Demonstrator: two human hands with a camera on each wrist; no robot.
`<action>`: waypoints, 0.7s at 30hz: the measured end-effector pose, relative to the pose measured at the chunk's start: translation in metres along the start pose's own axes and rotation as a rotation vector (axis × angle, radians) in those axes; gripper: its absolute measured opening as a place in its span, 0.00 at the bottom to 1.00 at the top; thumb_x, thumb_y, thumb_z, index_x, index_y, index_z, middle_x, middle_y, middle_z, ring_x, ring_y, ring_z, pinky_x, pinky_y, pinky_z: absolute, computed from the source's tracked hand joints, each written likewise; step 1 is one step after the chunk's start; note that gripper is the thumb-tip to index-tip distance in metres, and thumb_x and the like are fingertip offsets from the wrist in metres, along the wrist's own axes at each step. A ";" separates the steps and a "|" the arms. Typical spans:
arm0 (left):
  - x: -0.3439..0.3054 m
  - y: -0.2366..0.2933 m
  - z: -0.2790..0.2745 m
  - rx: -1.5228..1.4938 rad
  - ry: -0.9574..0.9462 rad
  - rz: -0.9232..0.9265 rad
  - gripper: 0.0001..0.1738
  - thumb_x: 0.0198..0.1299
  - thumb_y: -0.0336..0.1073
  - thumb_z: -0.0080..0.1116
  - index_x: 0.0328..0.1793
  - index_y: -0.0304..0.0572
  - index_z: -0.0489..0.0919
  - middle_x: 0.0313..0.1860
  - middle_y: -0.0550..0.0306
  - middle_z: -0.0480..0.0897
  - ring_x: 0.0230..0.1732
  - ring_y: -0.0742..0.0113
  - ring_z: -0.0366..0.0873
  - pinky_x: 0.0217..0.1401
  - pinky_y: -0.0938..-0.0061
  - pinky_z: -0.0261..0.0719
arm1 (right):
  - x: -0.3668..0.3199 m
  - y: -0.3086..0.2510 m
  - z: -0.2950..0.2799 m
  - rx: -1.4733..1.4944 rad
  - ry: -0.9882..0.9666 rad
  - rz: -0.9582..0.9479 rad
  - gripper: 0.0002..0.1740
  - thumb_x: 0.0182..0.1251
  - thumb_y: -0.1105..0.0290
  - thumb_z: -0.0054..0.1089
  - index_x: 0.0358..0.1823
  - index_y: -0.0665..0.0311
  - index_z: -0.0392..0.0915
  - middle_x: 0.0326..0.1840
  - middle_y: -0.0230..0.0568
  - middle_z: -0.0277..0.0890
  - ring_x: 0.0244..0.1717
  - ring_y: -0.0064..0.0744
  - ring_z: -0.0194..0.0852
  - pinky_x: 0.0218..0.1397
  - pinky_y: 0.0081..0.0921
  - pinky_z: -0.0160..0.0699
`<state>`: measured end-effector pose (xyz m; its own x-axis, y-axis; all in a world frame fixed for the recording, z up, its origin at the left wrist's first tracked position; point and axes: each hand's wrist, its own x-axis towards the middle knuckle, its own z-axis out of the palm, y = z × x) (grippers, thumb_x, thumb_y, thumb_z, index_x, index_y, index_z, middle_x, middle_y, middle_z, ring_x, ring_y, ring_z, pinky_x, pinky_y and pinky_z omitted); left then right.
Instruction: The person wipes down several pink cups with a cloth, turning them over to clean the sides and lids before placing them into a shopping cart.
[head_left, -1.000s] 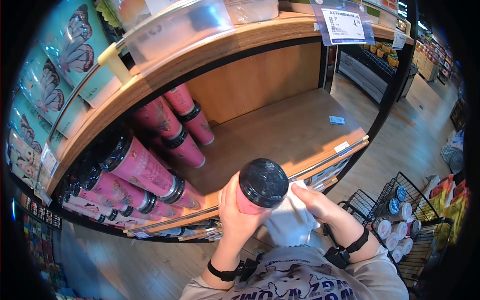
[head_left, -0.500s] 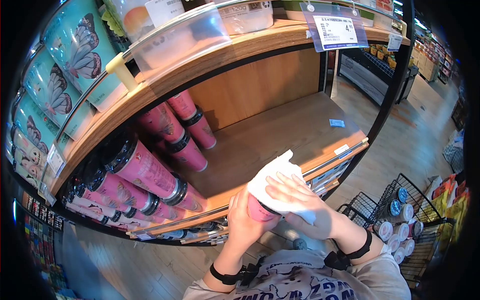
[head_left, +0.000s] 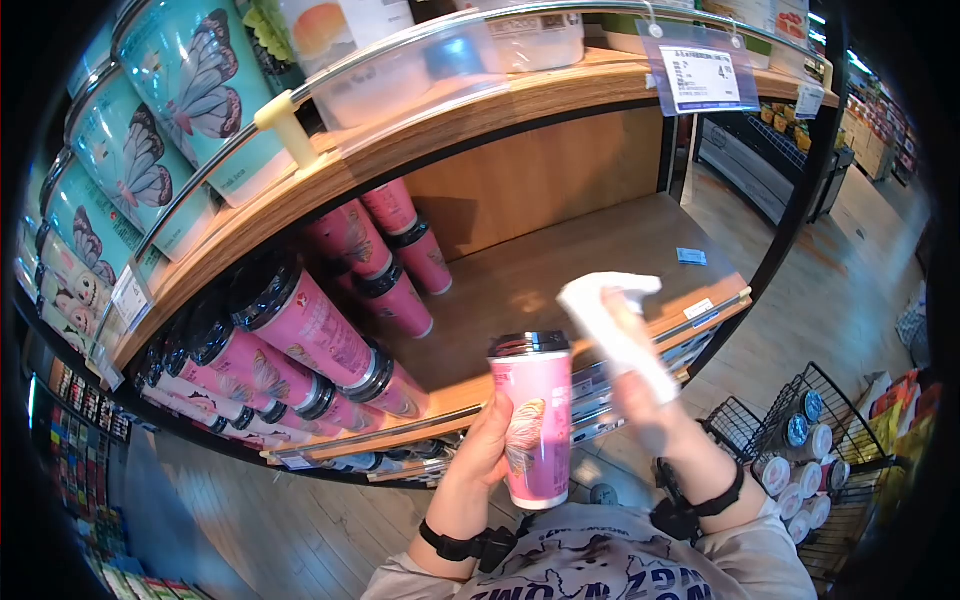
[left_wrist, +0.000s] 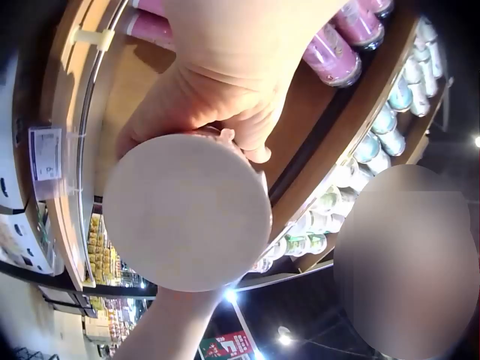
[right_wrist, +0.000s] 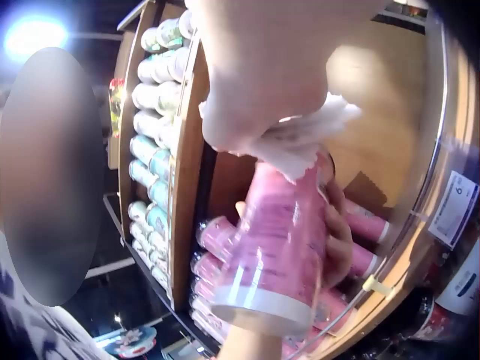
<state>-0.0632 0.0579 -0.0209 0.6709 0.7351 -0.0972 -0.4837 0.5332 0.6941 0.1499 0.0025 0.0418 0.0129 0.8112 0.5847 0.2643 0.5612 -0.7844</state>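
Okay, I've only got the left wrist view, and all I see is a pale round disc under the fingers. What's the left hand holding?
Observer: The left hand grips a pink cup with a black lid. The cup is upright in the head view, so your disc is its base.
Operator: And the right hand, what's it doing?
Observer: The right hand holds a white cloth, raised above and to the right of the lid.
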 end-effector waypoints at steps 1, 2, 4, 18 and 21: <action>0.001 -0.004 0.001 -0.055 -0.026 -0.061 0.42 0.61 0.61 0.53 0.71 0.40 0.59 0.59 0.51 0.75 0.55 0.62 0.77 0.59 0.63 0.78 | 0.008 0.002 0.012 -0.173 -0.096 -0.136 0.31 0.73 0.56 0.44 0.73 0.62 0.57 0.77 0.55 0.47 0.79 0.54 0.37 0.78 0.49 0.35; 0.000 -0.005 0.014 0.094 0.041 -0.070 0.47 0.58 0.70 0.42 0.73 0.43 0.58 0.64 0.49 0.72 0.61 0.59 0.74 0.63 0.61 0.75 | 0.009 -0.005 0.021 -0.377 -0.192 -0.134 0.30 0.72 0.57 0.47 0.73 0.56 0.58 0.77 0.53 0.47 0.78 0.58 0.36 0.77 0.54 0.34; 0.005 0.001 0.031 -0.006 0.070 -0.033 0.47 0.59 0.72 0.38 0.74 0.44 0.58 0.66 0.49 0.70 0.64 0.57 0.71 0.64 0.60 0.74 | 0.007 -0.017 0.028 -0.560 -0.312 -0.131 0.32 0.66 0.61 0.53 0.73 0.45 0.60 0.78 0.44 0.47 0.78 0.63 0.35 0.75 0.63 0.33; 0.026 0.026 0.001 -0.306 0.000 0.143 0.38 0.62 0.64 0.50 0.63 0.38 0.69 0.54 0.46 0.79 0.53 0.54 0.79 0.57 0.55 0.79 | -0.035 0.027 -0.032 0.679 -0.864 0.407 0.32 0.69 0.50 0.49 0.62 0.72 0.71 0.65 0.52 0.70 0.72 0.50 0.59 0.78 0.46 0.38; 0.025 0.022 -0.006 -0.492 0.020 0.119 0.41 0.60 0.67 0.50 0.66 0.40 0.68 0.59 0.44 0.76 0.56 0.51 0.78 0.60 0.51 0.76 | -0.040 0.041 -0.054 0.698 0.021 0.853 0.26 0.72 0.56 0.50 0.60 0.72 0.68 0.53 0.44 0.78 0.50 0.34 0.79 0.55 0.31 0.78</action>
<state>-0.0604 0.0907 -0.0126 0.5863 0.8083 -0.0544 -0.7671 0.5755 0.2836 0.2124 -0.0161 -0.0025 -0.0498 0.9772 -0.2063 -0.4420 -0.2068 -0.8728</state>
